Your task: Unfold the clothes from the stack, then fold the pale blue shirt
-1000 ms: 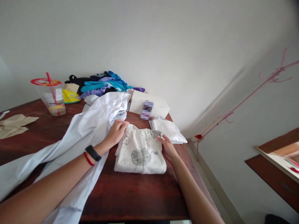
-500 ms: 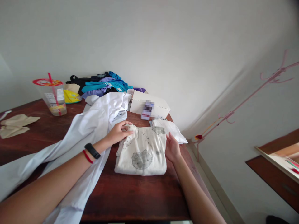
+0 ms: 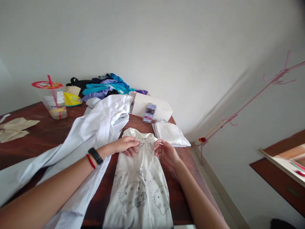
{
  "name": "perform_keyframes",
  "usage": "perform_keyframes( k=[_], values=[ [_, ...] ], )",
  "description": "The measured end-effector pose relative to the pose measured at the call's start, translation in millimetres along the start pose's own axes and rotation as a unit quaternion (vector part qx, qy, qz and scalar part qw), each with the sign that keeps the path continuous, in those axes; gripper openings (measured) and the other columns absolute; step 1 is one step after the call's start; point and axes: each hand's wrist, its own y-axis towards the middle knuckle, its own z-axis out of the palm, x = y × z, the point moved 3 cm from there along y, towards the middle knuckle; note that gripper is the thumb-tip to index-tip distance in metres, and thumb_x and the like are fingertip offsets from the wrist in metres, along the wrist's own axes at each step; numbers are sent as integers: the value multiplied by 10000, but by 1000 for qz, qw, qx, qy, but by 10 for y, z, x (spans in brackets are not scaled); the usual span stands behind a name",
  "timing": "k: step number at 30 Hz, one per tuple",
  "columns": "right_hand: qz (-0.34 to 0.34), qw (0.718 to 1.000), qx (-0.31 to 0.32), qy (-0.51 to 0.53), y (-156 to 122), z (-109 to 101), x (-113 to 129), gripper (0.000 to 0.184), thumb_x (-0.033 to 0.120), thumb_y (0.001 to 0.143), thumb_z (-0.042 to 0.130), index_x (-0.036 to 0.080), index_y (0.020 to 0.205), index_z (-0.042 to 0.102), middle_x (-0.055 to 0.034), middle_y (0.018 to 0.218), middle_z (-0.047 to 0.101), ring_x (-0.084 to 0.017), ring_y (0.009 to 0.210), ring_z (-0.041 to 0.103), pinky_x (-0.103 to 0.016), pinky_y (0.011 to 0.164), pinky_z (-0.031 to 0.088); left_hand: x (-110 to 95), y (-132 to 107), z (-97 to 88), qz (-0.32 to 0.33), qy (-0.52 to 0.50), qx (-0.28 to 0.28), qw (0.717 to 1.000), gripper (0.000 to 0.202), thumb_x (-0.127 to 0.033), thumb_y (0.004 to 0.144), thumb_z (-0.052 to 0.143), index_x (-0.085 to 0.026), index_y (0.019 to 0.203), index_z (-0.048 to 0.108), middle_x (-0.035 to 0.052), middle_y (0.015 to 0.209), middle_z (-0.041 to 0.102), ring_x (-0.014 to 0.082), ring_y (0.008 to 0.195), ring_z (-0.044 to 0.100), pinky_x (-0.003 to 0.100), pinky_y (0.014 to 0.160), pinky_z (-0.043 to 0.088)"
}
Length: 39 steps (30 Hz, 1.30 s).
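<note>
A small white garment with grey cartoon cat prints (image 3: 139, 184) lies spread lengthwise on the dark wooden table (image 3: 47, 136), reaching past the near edge. My left hand (image 3: 126, 145), with a black band and red cord at the wrist, rests flat with fingers stretched on the garment's upper part. My right hand (image 3: 165, 152) touches the garment's upper right edge, fingers loosely apart and holding nothing.
A large white shirt (image 3: 90, 130) sprawls left of the garment. Behind are a white box (image 3: 152, 108), a folded white cloth (image 3: 171, 133), a pile of blue, purple and black clothes (image 3: 105, 86), a plastic cup with red straw (image 3: 53, 100) and beige paper (image 3: 14, 128). A pink rack (image 3: 262, 92) stands right.
The garment, folded into a square earlier, now lies unfolded toward the near edge. Both hands moved from its sides onto its upper part.
</note>
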Motion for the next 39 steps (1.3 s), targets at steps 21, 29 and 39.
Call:
perform_keyframes(
  k=[21, 29, 39],
  values=[
    [24, 999, 24, -43, 26, 15, -29, 333, 450, 899, 691, 159, 1060, 694, -89, 882, 765, -140, 651, 697, -210, 572, 548, -27, 9, 104, 38, 146, -29, 988, 549, -609, 872, 626, -150, 1170, 663, 38, 843, 688, 146, 599, 661, 224, 499, 483],
    [17, 999, 36, -30, 32, 24, -3, 297, 414, 911, 675, 154, 1051, 698, -90, 880, 770, -143, 647, 701, -203, 554, 557, -47, 11, 132, 33, 144, -47, 988, 514, -586, 875, 657, -153, 1151, 670, 27, 804, 660, 129, 555, 630, 212, 462, 450],
    [13, 998, 46, -30, 29, 20, 7, 279, 406, 929, 662, 160, 1057, 691, -88, 903, 771, -143, 646, 704, -204, 548, 561, -40, 18, 144, 51, 182, -47, 981, 476, -553, 913, 624, -146, 1156, 659, 33, 821, 644, 126, 555, 612, 212, 455, 450]
  ],
)
